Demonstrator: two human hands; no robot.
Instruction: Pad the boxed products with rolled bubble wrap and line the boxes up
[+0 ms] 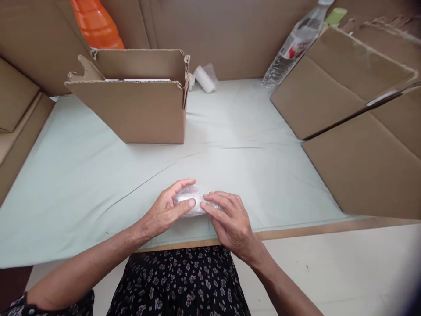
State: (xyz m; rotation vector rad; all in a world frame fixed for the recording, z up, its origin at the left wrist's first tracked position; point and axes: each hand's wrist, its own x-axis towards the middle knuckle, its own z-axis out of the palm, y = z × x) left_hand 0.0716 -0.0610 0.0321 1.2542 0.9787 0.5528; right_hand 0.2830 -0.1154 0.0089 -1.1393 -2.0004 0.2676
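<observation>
Clasped between left hand (166,210) and right hand (230,221), a bubble-wrapped bundle (194,201) is pressed onto the pale table sheet (82,184) near its front edge; light, soft and slippery, it seems best gripped at its ends

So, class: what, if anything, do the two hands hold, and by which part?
Both hold a small bubble-wrapped bundle on the table: left hand at its left end, right hand over its right end.
</observation>
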